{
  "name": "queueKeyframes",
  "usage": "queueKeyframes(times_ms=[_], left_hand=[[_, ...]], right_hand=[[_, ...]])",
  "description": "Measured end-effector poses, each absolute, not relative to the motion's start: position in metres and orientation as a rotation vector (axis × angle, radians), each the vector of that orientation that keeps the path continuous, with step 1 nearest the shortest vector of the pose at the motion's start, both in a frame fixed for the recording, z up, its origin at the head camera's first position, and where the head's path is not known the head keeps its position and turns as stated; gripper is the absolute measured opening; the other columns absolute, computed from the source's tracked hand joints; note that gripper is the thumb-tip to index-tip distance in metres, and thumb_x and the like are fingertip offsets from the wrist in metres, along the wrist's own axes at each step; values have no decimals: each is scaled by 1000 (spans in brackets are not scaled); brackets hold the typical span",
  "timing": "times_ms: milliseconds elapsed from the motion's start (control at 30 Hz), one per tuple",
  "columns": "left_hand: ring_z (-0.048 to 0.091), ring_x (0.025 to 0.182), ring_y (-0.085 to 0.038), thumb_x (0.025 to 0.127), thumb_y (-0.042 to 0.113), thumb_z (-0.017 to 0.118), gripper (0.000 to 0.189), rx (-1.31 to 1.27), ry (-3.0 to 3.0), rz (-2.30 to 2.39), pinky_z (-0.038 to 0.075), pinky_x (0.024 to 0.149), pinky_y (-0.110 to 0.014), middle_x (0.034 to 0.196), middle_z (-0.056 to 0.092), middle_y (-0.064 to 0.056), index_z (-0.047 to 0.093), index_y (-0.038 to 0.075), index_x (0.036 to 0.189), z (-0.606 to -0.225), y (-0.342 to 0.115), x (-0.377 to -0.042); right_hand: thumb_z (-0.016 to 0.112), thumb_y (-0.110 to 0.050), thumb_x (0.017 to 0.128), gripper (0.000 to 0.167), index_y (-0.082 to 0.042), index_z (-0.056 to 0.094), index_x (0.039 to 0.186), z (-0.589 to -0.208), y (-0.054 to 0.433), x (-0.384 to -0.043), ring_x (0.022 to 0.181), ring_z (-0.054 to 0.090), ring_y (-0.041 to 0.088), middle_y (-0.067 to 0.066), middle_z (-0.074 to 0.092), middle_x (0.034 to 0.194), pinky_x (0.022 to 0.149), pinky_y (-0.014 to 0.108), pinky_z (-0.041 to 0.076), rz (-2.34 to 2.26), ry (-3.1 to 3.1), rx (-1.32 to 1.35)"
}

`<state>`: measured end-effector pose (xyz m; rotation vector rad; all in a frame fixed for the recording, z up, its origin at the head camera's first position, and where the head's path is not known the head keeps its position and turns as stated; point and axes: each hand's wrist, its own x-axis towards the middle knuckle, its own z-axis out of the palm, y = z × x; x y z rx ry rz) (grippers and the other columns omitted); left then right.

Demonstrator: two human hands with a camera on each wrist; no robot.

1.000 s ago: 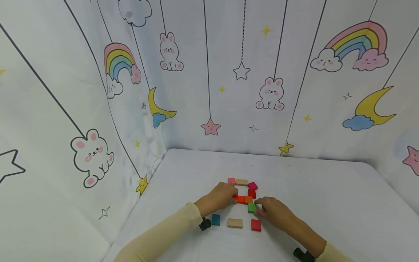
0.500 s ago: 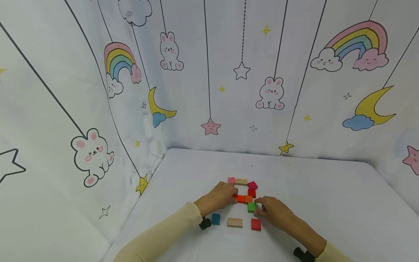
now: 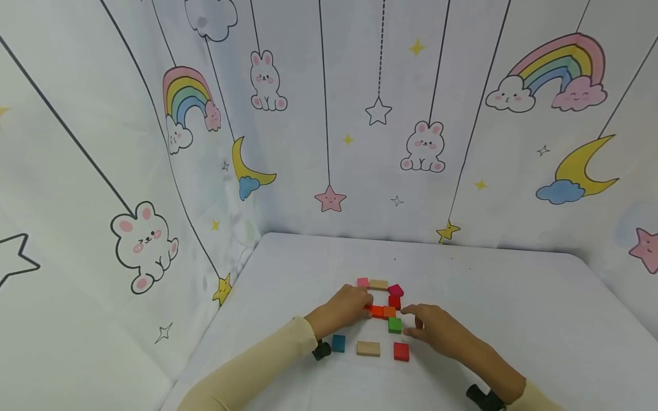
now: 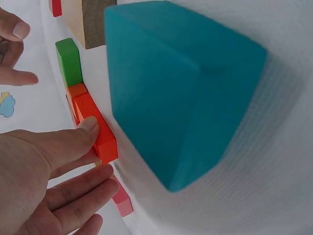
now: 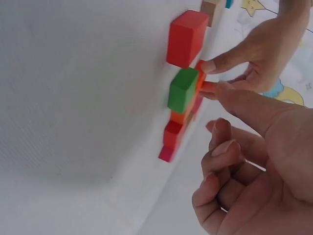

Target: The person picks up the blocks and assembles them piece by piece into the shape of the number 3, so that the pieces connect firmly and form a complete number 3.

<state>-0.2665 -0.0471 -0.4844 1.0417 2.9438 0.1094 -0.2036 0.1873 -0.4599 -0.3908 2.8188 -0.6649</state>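
Note:
My left hand (image 3: 343, 308) pinches a red-orange block (image 4: 95, 127), thumb on its near side and fingers beyond. Against that block's right end sits a small orange block (image 3: 389, 312). Just below it a green block (image 3: 394, 325) lies on the white table. My right hand (image 3: 438, 330) hovers right of the green block, thumb and fingers spread apart and holding nothing. A red block (image 3: 394, 302) and a magenta pentagonal block (image 3: 396, 290) continue upward. A tan block (image 3: 378, 285) and a pink block (image 3: 362, 283) form the top row.
Nearer the person, a blue block (image 3: 338, 343), a second tan block (image 3: 368, 349) and another red block (image 3: 401, 351) lie spaced in a row. The white table (image 3: 493, 302) meets a printed cloth backdrop (image 3: 360, 154) at the back and left.
My right hand has drawn slightly right, away from the green block, its thumb and finger parting from it. My left hand stays at the red-orange block.

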Motion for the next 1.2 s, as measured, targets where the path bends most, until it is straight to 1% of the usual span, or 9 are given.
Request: queueKeyframes(times_ms=[233,500,800,933,1067,1200], left_hand=[[52,79,-8,97,34,78,19,1051,2935,105,44,80,-26,83,60,8,78,18,108,-485,-47,-267],[53,81,-8,97,35,78,19,1049,2943,85,46,83,-26,84,61,8,78,19,108,-486,-48,-268],[51,80,-8,97,33,78,20,1039,2935,137,45,83,-27,80,58,8,78,17,107,-484,-48,-267],[52,79,-8,97,33,78,19,1041,2941,126,45,82,-27,81,58,8,78,17,107,-484,-47,-267],[52,79,-8,97,33,79,19,1040,2939,117,45,82,-27,82,59,8,78,18,108,-485,-47,-268],[52,78,-8,96,33,80,19,1038,2935,123,44,81,-26,82,59,7,78,18,107,-487,-46,-269]], right_hand=[[89,-21,85,37,-16,73,118,-456,189,-196,78,54,16,-3,58,81,62,25,52,-705,2731,-434],[90,-23,84,36,-16,73,116,-460,186,-187,75,54,16,-1,57,78,62,25,48,-666,2675,-467],[88,-17,86,22,-19,72,101,-469,189,-186,71,52,14,-2,56,74,61,23,46,-627,2690,-516],[88,-19,86,21,-20,71,99,-470,189,-187,70,51,13,-2,56,73,60,23,44,-628,2699,-527],[90,-24,84,23,-20,71,97,-472,187,-186,68,51,14,-2,56,72,59,24,43,-641,2714,-461],[91,-29,82,26,-20,71,96,-474,184,-187,69,52,14,-1,56,73,60,24,46,-621,2740,-386]])
